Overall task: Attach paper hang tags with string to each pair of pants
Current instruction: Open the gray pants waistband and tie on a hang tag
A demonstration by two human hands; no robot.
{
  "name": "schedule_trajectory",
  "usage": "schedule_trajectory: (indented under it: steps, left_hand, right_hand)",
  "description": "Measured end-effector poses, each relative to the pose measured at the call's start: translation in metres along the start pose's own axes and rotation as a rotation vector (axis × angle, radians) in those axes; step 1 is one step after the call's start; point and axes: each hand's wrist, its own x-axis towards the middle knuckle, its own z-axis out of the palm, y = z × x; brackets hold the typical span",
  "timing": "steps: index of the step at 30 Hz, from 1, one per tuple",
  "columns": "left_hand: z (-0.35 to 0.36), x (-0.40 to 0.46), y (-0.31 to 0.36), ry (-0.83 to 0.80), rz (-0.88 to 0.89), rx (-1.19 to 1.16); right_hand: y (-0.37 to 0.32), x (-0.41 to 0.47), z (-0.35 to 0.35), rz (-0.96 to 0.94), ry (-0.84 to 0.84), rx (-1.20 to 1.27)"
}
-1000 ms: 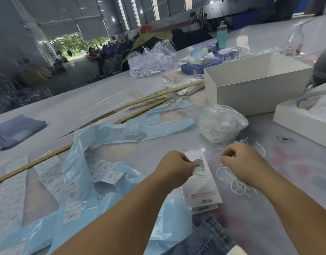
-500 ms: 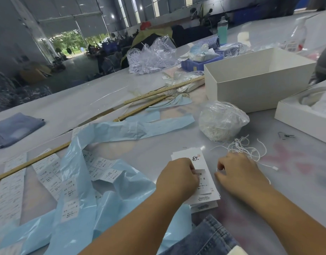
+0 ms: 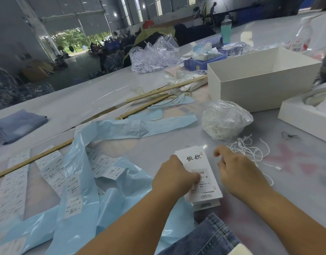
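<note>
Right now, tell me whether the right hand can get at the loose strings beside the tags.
Probably yes. The right hand hovers just beside the loose strings, which lie bare on the table with nothing between. The left hand rests on the hang tags, out of the way.

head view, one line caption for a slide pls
Left hand presses a stack of hang tags; right hand hovers beside loose strings.
</note>
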Motion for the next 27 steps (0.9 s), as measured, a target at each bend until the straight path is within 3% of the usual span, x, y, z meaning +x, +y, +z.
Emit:
schedule_trajectory:
  steps: [6, 13, 19, 27]
  left_hand:
    - [0.000, 0.006, -0.006, -0.014, -0.026, -0.094]
    - [-0.003, 0.005, -0.005, -0.063, -0.046, -0.143]
    - [-0.004, 0.005, -0.007, -0.108, -0.049, -0.153]
    - [-0.008, 0.004, -0.005, -0.078, -0.059, -0.141]
  right_hand:
    - [-0.018, -0.002, -0.011, 0.024, -0.156, 0.118]
    - [-0.023, -0.007, -0.015, 0.081, -0.342, -0.049]
    - [-0.023, -0.011, -0.017, 0.298, -0.315, 0.049]
    - [-0.021, -0.005, -0.015, 0.348, -0.281, 0.128]
